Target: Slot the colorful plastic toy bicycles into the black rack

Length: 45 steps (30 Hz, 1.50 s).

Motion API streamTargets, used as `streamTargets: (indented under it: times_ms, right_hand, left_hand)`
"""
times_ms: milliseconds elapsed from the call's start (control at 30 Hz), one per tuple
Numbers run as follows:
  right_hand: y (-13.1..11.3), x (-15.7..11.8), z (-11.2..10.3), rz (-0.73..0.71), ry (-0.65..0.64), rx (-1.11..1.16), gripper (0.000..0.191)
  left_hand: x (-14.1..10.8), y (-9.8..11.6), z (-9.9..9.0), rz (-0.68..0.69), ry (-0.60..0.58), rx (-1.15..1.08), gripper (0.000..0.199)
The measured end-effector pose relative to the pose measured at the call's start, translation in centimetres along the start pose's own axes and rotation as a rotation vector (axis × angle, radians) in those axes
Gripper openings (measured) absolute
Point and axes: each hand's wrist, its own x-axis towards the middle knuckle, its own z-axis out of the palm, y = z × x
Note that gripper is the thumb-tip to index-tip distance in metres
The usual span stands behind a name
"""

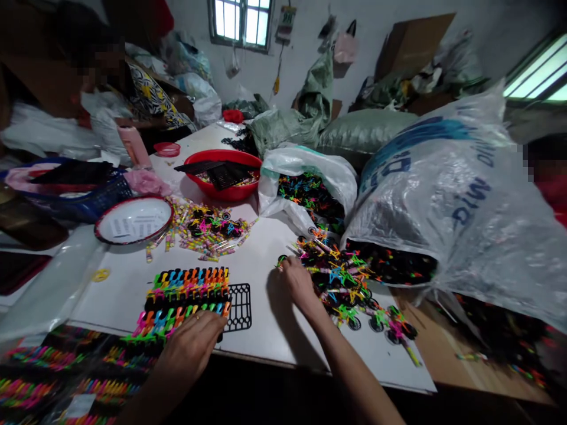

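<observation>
Head view: near the worktop's (pixel 261 251) front edge, the left hand (pixel 192 342) covers part of a black rack (pixel 240 307) with rows of coloured pieces (pixel 188 283). The right hand (pixel 299 283) reaches the toy bicycles (pixel 339 277) toward the right edge. Whether either hand's fingers pinch anything, one cannot tell.

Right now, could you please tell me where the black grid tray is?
In the head view, the black grid tray is below and left of centre on the white tabletop, beside the left hand and colourful pieces.

Tray (pixel 240 306) left, toy pile (pixel 339 276) right, bag (pixel 330 160) behind
</observation>
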Motion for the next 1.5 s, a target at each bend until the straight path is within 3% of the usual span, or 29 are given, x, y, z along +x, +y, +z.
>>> streamTargets:
  times_ms: [133,300,367,433,533,600,667,767,833,967,1067,1333,1433,1500]
  right_hand:
    - [2.3,3.9,-1.1,0.005,0.037,-0.076,0.024]
    - [1.0,3.0,-0.2,-0.058,0.057,0.042,0.016]
    - [-0.2,1.7,0.7,-0.053,0.053,0.211,0.012]
    - [-1.7,0.5,1.6,0.003,0.014,0.547,0.009]
    - [-4.2,-0.7,2.3,0.094,-0.005,1.029,0.020]
    - [-5.9,-1.2,2.6,0.110,0.066,1.161,0.023]
    - [-7.4,-1.5,3.2,0.126,0.108,1.192,0.024]
    - [-8.9,-1.6,5.0,0.180,0.074,1.127,0.021]
    - [-9.3,-1.3,6.1,0.181,0.079,1.095,0.020]
    - [-9.1,-0.9,6.5,-0.009,0.080,0.932,0.012]
    - [-8.6,-1.1,6.0,-0.176,0.027,0.715,0.025]
    - [-10.0,-0.8,5.2,-0.246,-0.075,0.362,0.025]
    - [-7.4,0.5,3.5,-0.310,-0.138,0.337,0.022]
    - [-3.9,2.4,1.6,-0.219,-0.133,0.237,0.026]
  left_hand:
    - [0.4,0.1,-0.3,-0.002,0.016,0.031,0.018]
    - [0.1,0.2,0.2,-0.056,0.019,0.076,0.016]
    - [0.0,0.5,0.2,-0.074,0.031,0.097,0.017]
    - [0.1,0.8,-0.3,-0.059,0.053,0.119,0.016]
    - [1.6,0.8,-1.8,-0.034,0.139,0.153,0.014]
    - [3.4,0.3,-2.6,-0.074,0.192,0.159,0.017]
    - [5.3,-0.6,-2.7,-0.133,0.127,0.155,0.016]
    - [7.0,-2.1,-1.5,-0.161,-0.121,0.122,0.016]
    - [7.3,-2.7,-0.4,-0.169,-0.198,0.070,0.020]
    - [6.9,-3.1,0.3,-0.204,-0.188,-0.034,0.020]
    - [6.7,-3.2,0.3,-0.180,-0.187,-0.075,0.023]
    - [6.1,-4.2,1.3,-0.090,-0.081,-0.051,0.018]
    - [6.0,-4.1,1.4,-0.079,-0.061,-0.052,0.020]
    - [6.0,-4.1,1.5,-0.070,-0.063,-0.050,0.018]
